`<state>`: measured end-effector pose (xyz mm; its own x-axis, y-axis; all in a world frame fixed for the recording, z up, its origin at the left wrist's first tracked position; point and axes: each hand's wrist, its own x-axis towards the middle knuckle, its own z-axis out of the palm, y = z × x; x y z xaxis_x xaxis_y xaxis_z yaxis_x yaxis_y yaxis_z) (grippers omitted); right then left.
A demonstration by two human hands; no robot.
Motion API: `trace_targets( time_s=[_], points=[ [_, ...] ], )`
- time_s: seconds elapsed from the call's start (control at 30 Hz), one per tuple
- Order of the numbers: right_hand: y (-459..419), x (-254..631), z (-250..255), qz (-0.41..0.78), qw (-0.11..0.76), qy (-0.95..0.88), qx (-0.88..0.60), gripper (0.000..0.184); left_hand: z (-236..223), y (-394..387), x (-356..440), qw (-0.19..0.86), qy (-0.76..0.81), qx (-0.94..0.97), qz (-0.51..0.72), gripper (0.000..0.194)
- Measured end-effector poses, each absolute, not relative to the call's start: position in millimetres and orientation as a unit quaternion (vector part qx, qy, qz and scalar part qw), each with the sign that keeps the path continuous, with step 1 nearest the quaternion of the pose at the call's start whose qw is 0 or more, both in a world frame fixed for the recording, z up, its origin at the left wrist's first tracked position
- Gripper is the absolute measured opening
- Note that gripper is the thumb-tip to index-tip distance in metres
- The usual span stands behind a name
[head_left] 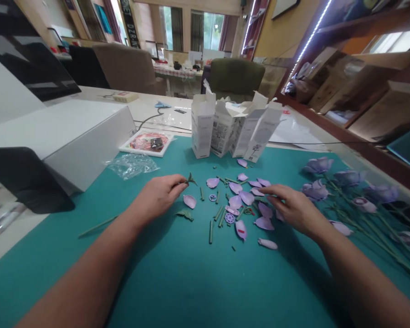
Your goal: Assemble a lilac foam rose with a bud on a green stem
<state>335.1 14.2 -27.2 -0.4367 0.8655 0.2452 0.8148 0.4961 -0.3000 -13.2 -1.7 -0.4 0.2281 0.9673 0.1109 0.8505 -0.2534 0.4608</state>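
My left hand [157,196] pinches a small green leaf sprig [191,180] between finger and thumb. My right hand [294,209] reaches left, its fingertips over lilac foam petals [246,197] scattered on the teal mat [157,278]. Among the petals lie short green stem pieces [211,231] and small purple discs [229,218]. A green leaf [185,214] and a single petal [190,201] rest just beyond my left fingers. Finished purple artificial flowers [317,166] on long stems lie to the right of my right hand.
Several opened white cartons [202,123] stand at the mat's far edge. To the left are a clear plastic bag [131,166], a white box [61,141] and a framed picture [146,142]. A long green stem [97,226] lies on the mat. Shelves with boxes run along the right.
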Motion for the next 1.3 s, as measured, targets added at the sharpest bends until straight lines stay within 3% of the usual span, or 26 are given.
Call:
trace_targets(
  time_s=[0.23,0.43,0.67,0.77,1.0,1.2,1.3],
  points=[
    [-33.0,319.1,-64.6,0.017,0.121,-0.869,-0.48,0.051,-2.0,0.2,-7.3,0.169,0.603,0.761,0.168,0.043],
    [-43.6,268.1,-64.5,0.078,0.034,-0.892,-0.443,0.064,-13.0,5.0,-9.7,0.169,0.605,0.756,0.182,0.048],
    [-28.8,246.0,-55.9,0.103,0.072,-0.917,-0.38,0.061,-4.3,4.2,-4.8,0.175,0.614,0.752,0.162,0.051],
    [-13.0,242.2,-53.9,0.082,0.098,-0.893,-0.432,0.057,-3.4,4.1,-4.1,0.18,0.618,0.749,0.158,0.053],
    [17.5,283.5,-35.7,0.038,0.163,-0.881,-0.443,0.034,-10.0,7.3,-10.8,0.162,0.605,0.759,0.178,0.048],
    [11.9,350.2,-16.3,0.021,-0.038,-0.827,-0.561,0.025,-18.9,6.9,-11.2,0.168,0.572,0.776,0.205,0.046],
    [6.6,349.4,-18.3,0.008,-0.077,-0.818,-0.57,0.025,-13.2,2.6,-4.0,0.192,0.57,0.774,0.199,0.044]
  ],
)
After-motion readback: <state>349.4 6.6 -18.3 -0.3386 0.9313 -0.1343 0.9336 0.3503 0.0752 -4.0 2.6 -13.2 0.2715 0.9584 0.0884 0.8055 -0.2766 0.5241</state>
